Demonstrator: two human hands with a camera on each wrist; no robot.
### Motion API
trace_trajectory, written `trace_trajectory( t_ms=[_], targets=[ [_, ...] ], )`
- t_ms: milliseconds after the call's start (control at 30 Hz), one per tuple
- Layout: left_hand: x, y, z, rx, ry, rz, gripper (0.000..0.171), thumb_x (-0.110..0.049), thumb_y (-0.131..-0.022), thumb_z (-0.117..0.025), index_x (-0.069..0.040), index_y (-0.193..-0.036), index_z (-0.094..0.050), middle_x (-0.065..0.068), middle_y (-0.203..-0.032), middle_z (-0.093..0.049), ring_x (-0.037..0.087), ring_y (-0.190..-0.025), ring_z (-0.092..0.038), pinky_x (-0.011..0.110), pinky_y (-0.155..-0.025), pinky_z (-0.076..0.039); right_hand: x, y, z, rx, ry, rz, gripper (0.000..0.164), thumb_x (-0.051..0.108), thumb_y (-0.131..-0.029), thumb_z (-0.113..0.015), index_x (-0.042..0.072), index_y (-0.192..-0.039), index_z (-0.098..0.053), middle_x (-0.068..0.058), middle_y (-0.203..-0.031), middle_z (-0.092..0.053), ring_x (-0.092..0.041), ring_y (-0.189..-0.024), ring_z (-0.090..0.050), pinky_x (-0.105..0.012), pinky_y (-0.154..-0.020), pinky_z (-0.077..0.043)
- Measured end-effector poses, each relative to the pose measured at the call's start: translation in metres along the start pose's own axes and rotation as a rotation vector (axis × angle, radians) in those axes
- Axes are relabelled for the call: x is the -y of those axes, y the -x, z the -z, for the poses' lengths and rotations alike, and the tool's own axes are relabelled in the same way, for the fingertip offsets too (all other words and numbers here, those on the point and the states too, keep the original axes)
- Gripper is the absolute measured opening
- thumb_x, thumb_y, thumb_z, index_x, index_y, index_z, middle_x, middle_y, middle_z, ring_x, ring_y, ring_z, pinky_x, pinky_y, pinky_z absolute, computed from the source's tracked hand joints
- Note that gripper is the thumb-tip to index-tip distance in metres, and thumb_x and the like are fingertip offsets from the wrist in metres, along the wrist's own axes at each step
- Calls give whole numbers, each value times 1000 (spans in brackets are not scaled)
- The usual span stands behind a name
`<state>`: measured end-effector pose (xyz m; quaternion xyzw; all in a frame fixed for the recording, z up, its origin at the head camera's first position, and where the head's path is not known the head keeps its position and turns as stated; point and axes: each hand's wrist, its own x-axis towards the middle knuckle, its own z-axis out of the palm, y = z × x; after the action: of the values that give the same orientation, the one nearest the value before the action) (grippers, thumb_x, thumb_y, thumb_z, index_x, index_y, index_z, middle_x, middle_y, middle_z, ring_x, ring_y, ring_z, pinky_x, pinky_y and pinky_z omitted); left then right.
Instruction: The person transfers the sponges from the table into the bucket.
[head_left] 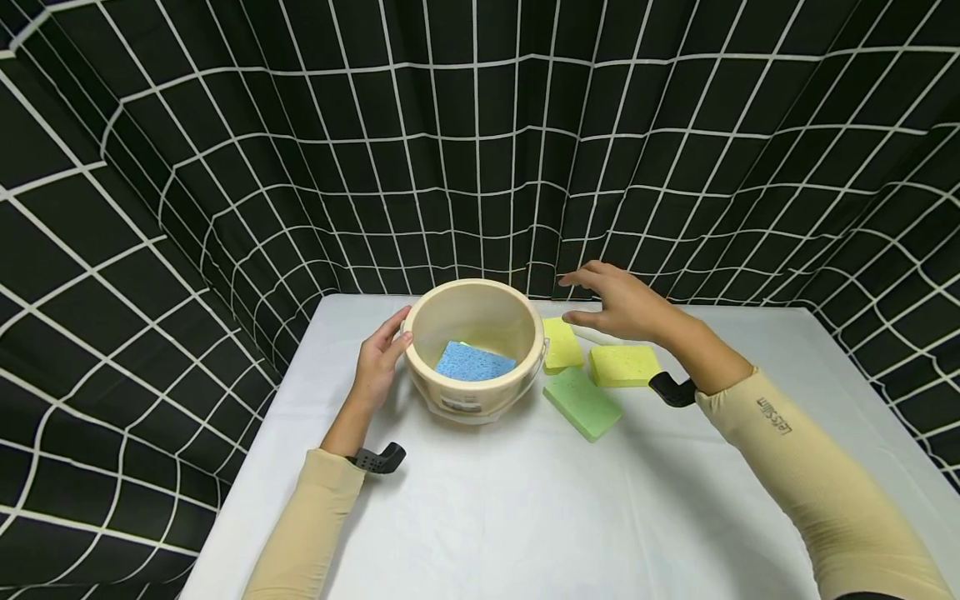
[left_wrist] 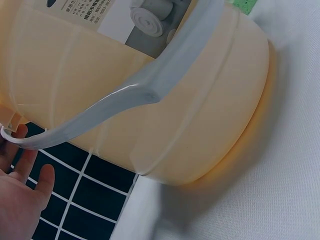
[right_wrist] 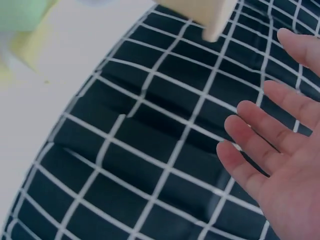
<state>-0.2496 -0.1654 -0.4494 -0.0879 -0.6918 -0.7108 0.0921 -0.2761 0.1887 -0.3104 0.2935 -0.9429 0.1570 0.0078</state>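
Observation:
A cream bucket (head_left: 423,385) with a pale handle (left_wrist: 115,107) stands at the middle of the table. In it lies a blue sponge (head_left: 472,362), with a sliver of yellow-green behind it. My left hand (head_left: 377,367) touches the bucket's left side near the rim, by the end of the handle. To the right of the bucket, my right hand (head_left: 618,304) hovers above the sponges, fingers extended and holding nothing. Below it are a yellow sponge (head_left: 564,350) beside the bucket, another yellow sponge (head_left: 626,367) and a green sponge (head_left: 583,405).
A white cloth (head_left: 480,517) covers the table. Black curtains (head_left: 480,150) with a white grid hang behind it and at both sides. A printed label (left_wrist: 125,20) is on the bucket's outside.

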Motion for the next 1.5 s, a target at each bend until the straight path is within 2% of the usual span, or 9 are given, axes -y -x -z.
trace_trajectory(
  t_ms=[167, 367, 567, 767, 933, 1267, 1500],
  targets=[
    [-1, 0, 1, 1, 6, 5, 49, -10, -97, -54, 2, -143, -44, 13, -153, -42, 18, -148, -29, 16, -114, -35, -20, 9, -14, 49, -17, -67, 50, 28, -88, -69, 5, -131, -57, -19, -132, -55, -38, -123, -51, -60, -103, -46],
    [0, 0, 1, 2, 17, -1, 49, -8, -97, -53, 2, -143, -44, 14, -153, -42, 18, -148, -28, 17, -115, -35, -45, 17, -31, 75, -44, -140, 53, 29, -86, -71, 4, -131, -57, -20, -128, -55, -40, -120, -52, -60, -99, -47],
    [0, 0, 0, 2, 15, -8, 48, -10, -97, -54, 2, -143, -45, 14, -153, -42, 18, -148, -29, 15, -113, -36, -69, 22, -48, 98, -67, -127, 56, 25, -82, -74, 0, -129, -58, -25, -126, -56, -44, -119, -52, -61, -99, -46],
    [0, 0, 1, 7, 7, -10, 47, -8, -97, -54, 3, -142, -45, 16, -152, -42, 22, -146, -32, 11, -108, -41, -92, 26, -63, 198, -60, -109, 62, 19, -76, -77, -2, -131, -57, -28, -131, -54, -47, -124, -48, -62, -104, -43],
    [1, -1, 2, 11, 13, -19, 46, -6, -96, -54, 5, -140, -47, 18, -150, -44, 23, -145, -34, 9, -104, -43, -103, 30, -74, 235, -53, -148, 67, 23, -74, -79, -1, -132, -56, -29, -133, -52, -48, -125, -46, -64, -105, -41],
    [1, -2, 4, 17, 13, -26, 47, -7, -96, -55, 5, -140, -47, 18, -150, -44, 21, -147, -32, 10, -108, -39, -118, 31, -95, 215, -28, -153, 70, 25, -65, -85, 1, -126, -61, -23, -122, -57, -39, -112, -53, -56, -95, -49],
    [0, -2, 4, 17, 11, -25, 47, -5, -95, -55, 6, -140, -46, 19, -150, -43, 24, -146, -32, 10, -107, -40, -118, 29, -100, 277, 12, -210, 71, 28, -68, -85, 4, -129, -58, -23, -124, -55, -41, -113, -51, -58, -93, -48]
  ],
)
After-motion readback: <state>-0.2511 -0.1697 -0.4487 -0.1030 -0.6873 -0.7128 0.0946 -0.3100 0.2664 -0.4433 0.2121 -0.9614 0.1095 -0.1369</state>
